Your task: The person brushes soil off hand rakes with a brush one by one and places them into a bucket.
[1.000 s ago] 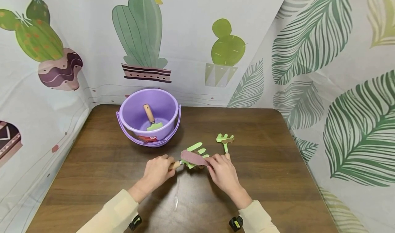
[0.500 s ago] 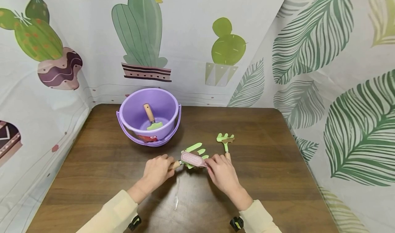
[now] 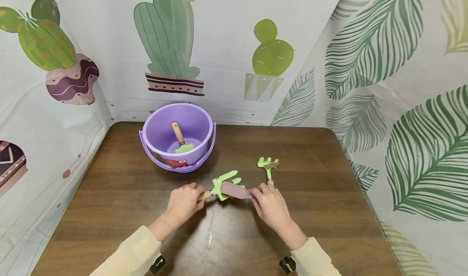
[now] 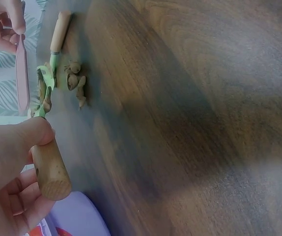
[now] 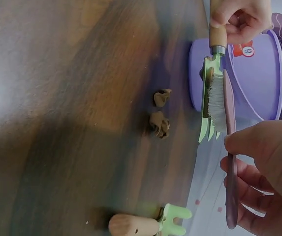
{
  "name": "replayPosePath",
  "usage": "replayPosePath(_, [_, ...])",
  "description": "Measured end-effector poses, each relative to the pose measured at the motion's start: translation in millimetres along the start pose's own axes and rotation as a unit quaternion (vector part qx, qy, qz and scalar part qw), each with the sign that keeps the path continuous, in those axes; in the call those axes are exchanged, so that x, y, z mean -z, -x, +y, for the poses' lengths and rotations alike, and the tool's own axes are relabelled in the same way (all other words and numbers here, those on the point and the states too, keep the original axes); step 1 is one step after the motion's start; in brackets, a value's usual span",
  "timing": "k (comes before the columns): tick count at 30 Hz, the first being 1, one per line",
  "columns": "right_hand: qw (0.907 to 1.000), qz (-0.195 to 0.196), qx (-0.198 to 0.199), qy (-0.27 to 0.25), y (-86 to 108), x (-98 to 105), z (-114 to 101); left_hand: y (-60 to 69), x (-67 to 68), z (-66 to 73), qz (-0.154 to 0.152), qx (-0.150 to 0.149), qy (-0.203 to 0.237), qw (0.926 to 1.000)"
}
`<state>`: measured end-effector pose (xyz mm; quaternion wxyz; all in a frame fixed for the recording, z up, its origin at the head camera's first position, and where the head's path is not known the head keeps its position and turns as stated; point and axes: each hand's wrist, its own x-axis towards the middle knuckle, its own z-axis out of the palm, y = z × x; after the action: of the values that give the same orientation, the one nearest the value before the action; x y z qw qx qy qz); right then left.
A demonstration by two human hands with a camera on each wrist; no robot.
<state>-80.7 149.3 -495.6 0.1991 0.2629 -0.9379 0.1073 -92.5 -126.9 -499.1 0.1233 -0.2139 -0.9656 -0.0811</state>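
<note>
My left hand (image 3: pixel 183 203) grips the wooden handle (image 4: pixel 52 172) of a small green garden rake (image 3: pixel 217 186), held above the table with its tines pointing right. Brown clumps of what looks like soil or clay cling to its tines. My right hand (image 3: pixel 272 205) pinches the handle of a mauve scrubbing brush (image 3: pixel 235 190). In the right wrist view, its white bristles (image 5: pixel 217 101) face the rake's head and appear to touch it. From the head view, the brush's back hides part of the tines. Loose brown clumps (image 5: pixel 159 124) lie on the table below.
A purple bucket (image 3: pixel 150 146) stands at the back left, holding a green tool with a wooden handle (image 3: pixel 178 132). Right of centre lies another small green rake (image 3: pixel 268 168) with brown matter on it. A thin clear strip (image 3: pixel 210 235) lies near the front.
My right hand and the brush have shifted right along the tines, uncovering more of the rake's head near its neck. The brush has also tilted back and forth. My left hand has barely moved.
</note>
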Motion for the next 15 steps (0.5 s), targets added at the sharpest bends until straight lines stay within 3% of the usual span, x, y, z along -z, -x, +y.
replayPosePath(6, [0.9999,0.006,-0.008,0.014,6.5,0.6,7.8,0.9,-1.3,-1.9,0.011,-0.003,0.001,0.9999])
replayPosePath(15, [0.9997,0.024,-0.007,0.004,11.5,1.9,13.8,2.4,-3.9,-4.5,0.002,0.002,0.001,1.0])
